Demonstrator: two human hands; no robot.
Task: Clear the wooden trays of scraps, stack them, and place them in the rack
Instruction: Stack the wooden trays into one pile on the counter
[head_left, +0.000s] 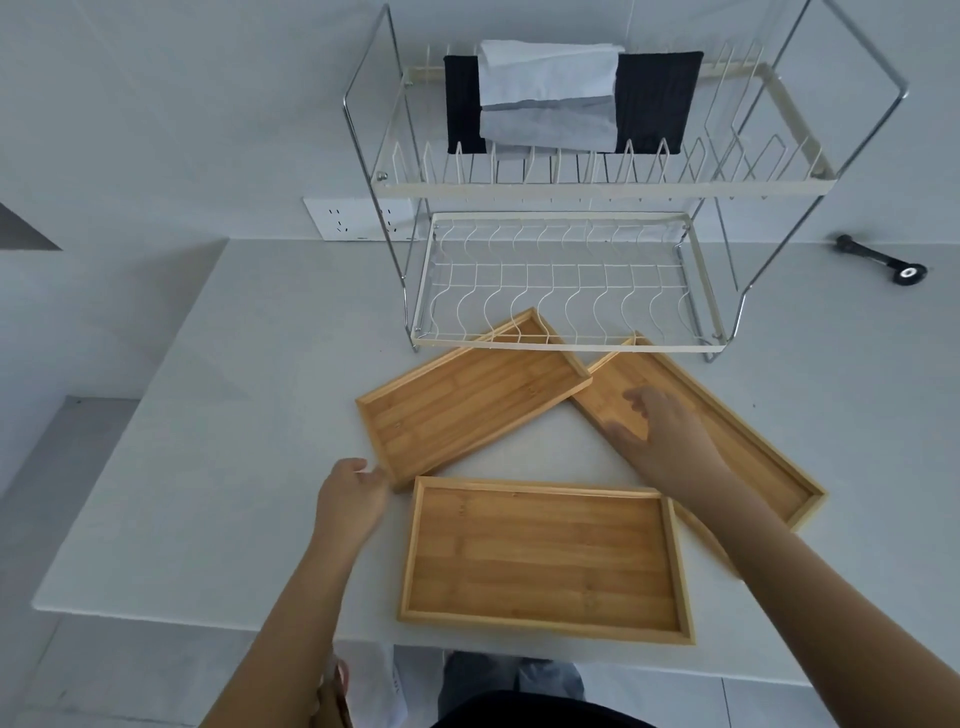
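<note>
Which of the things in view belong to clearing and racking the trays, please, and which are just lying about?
Part of the job:
- left tray, its corner at the left hand
- right tray, under the right hand
- near tray
- wire rack, lower shelf bare

Just lying about:
- dark and pale cloths on the upper shelf
- black tool on the counter
- wall socket

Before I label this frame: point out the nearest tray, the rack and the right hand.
nearest tray (540, 558), head view, bare floor.
rack (566, 343), head view, lower front rail.
right hand (662, 434), head view, back of hand.
</note>
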